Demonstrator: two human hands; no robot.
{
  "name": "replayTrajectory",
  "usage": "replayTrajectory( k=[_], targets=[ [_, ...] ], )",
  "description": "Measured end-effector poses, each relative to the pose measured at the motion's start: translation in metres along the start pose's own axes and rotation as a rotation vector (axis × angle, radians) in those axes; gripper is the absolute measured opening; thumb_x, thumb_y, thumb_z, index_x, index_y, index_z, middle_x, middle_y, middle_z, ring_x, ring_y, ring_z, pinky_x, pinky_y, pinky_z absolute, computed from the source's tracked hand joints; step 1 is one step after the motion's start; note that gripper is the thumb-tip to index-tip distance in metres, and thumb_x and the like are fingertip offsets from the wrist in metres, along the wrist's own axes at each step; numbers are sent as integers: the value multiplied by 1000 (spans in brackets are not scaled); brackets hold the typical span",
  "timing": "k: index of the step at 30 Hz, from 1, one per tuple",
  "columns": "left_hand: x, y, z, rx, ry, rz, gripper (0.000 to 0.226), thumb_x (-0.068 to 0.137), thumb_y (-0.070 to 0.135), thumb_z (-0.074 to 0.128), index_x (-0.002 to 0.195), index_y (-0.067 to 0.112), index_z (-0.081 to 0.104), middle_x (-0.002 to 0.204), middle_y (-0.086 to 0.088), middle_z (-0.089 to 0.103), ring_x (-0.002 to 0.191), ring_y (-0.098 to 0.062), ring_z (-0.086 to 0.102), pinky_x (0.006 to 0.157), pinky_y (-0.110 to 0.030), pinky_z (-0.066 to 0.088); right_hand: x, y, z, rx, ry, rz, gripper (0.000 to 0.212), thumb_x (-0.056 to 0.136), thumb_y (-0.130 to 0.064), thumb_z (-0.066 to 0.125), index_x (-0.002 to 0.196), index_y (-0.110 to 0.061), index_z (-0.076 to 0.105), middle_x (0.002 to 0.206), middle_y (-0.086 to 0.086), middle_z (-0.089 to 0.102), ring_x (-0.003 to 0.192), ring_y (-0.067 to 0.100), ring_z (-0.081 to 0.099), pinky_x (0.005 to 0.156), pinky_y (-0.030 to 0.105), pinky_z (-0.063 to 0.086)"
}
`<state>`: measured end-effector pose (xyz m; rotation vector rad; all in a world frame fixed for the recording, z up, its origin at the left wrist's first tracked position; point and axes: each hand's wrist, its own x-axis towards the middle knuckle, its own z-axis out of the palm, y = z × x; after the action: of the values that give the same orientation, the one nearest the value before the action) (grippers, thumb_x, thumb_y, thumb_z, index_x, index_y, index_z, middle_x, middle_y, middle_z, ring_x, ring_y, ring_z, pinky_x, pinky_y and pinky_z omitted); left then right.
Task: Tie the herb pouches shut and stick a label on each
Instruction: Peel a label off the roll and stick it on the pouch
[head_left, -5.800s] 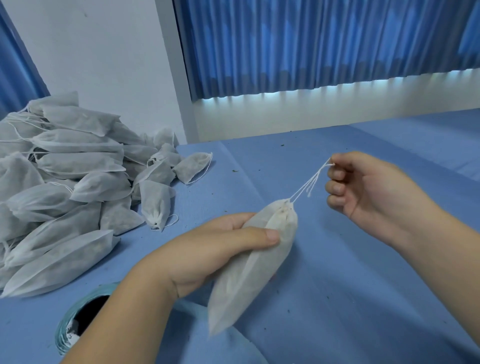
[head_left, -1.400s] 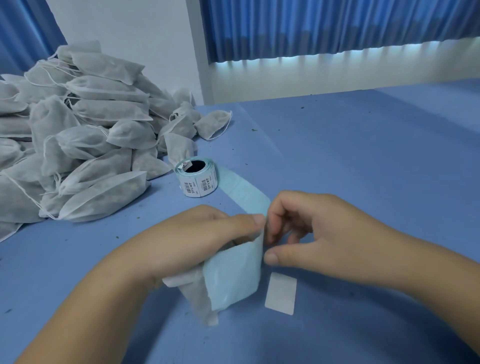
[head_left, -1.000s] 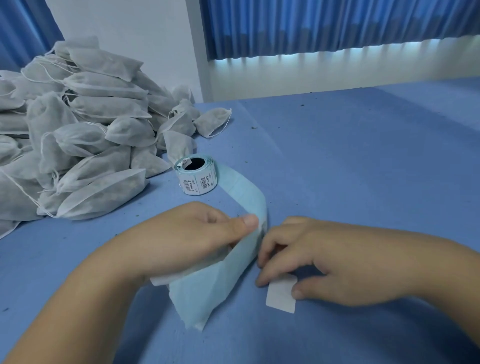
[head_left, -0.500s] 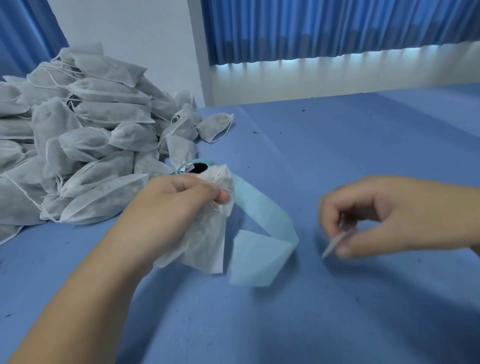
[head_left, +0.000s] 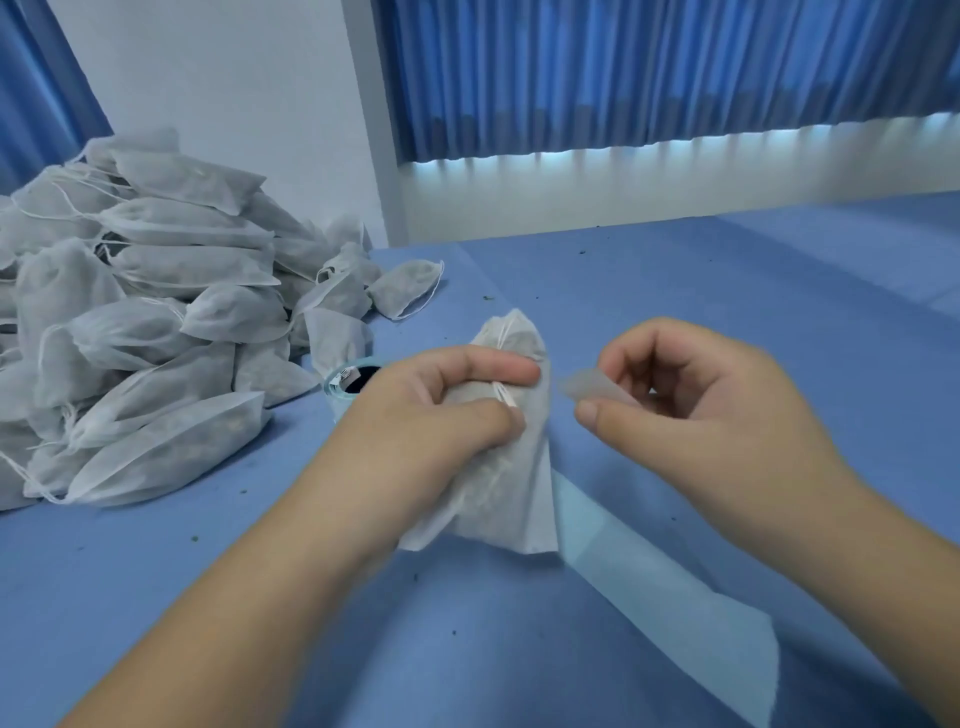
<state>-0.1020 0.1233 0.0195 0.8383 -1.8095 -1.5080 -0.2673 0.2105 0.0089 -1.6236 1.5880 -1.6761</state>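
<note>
1. The hands have closed on each other. Half a second ago the right grip (head_left: 696, 410) was well off to the right with the label (head_left: 592, 387). Now the label's free end is just beside the pouch (head_left: 511, 483), though not yet touching it.
2. A second ago that label lay on the worktop (head_left: 727, 291) under the right fingers. It has since been lifted, and it is now pinched between the thumb and curled forefinger. It is blurred, so we cannot tell which face is the sticky one.
3. The pale backing strip (head_left: 649, 571) has been let go. It lies flat on the worktop, running from under the pouch toward the lower right. The label roll (head_left: 350, 382) is half hidden behind the left grip (head_left: 431, 410).
4. The left grip is wrapped round the pouch's upper half. Its thumb lies across the cloth and the white drawstring passes under it.
5. We judge that this pouch is already tied and that sticking the label on is the step in hand.
6. The pouch is in front of the person, between the two hands and near the roll. We cannot tell whether its lower edge touches the worktop.
7. Its long axis runs away from the person, close to upright in view. The gathered neck points up and away, and the flat bottom seam points back toward the person.
8. The pile of pouches (head_left: 145, 322) lies at the far left.
</note>
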Motion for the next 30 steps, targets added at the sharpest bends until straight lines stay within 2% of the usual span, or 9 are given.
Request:
replayTrajectory(
  k=[4, 8, 11, 13, 16, 19, 22, 26, 30],
  targets=[
    [-1, -10, 15, -1, 3, -6, 35, 61, 19, 64, 89, 36, 75, 78, 0, 71, 68, -17, 63, 74, -36, 51, -4, -1, 5, -256, 120, -191, 17, 71, -14, 69, 71, -28, 60, 68, -13, 56, 61, 6, 52, 56, 14, 41],
    [-9, -11, 22, 19, -46, 27, 37, 64, 13, 59, 94, 31, 73, 100, -9, 73, 91, -32, 68, 92, -53, 51, -9, 1, 10, -557, 85, -404, 12, 73, -6, 67, 76, -18, 64, 75, -10, 54, 66, 6, 49, 60, 15, 39],
    [-11, -13, 21, 4, -78, 75, 39, 65, 9, 56, 93, 32, 72, 86, 4, 73, 80, -12, 65, 78, -38, 54, -10, 2, 13, -666, 60, -429, 11, 71, -8, 66, 77, -17, 65, 77, -7, 56, 66, 12, 51, 55, 26, 42],
    [-12, -14, 21, -13, -83, 74, 39, 66, 8, 56, 93, 31, 72, 83, 9, 73, 78, -8, 64, 75, -28, 51, -10, 2, 13, -699, 58, -448, 11, 71, -9, 66, 77, -17, 65, 77, -6, 56, 65, 14, 53, 52, 30, 44],
    [-13, -15, 22, -26, -67, 60, 36, 67, 10, 58, 94, 29, 72, 89, 2, 74, 80, -15, 67, 79, -34, 53, -10, 2, 12, -655, 80, -451, 11, 72, -7, 67, 77, -17, 66, 77, -5, 56, 65, 10, 50, 55, 25, 41],
    [-14, -14, 24, -55, -28, 55, 23, 72, 22, 62, 91, 28, 74, 98, -2, 75, 95, -25, 69, 89, -39, 52, -10, 1, 11, -506, 112, -399, 14, 74, -6, 68, 75, -19, 63, 74, -11, 53, 66, 6, 48, 60, 15, 38],
    [-14, -13, 24, -35, 37, 52, 19, 71, 30, 60, 85, 31, 73, 83, 9, 71, 77, -12, 64, 77, -28, 50, -9, -1, 11, -413, 146, -340, 21, 72, -8, 68, 73, -26, 58, 69, -16, 51, 66, 5, 52, 62, 11, 39],
    [-15, -11, 21, -45, 52, 20, 19, 67, 21, 57, 81, 29, 66, 76, -1, 58, 69, -19, 52, 70, -37, 42, -11, -3, 13, -210, 169, -243, 24, 72, -7, 68, 70, -29, 58, 72, -8, 56, 67, 11, 56, 55, 22, 43],
    [-17, -8, 19, -76, 15, 5, 27, 64, 13, 57, 84, 30, 63, 82, -10, 52, 70, -22, 47, 70, -41, 40, -11, -2, 13, -282, 176, -284, 22, 73, -6, 68, 72, -26, 58, 72, -9, 54, 68, 9, 55, 56, 21, 43]
  ],
)
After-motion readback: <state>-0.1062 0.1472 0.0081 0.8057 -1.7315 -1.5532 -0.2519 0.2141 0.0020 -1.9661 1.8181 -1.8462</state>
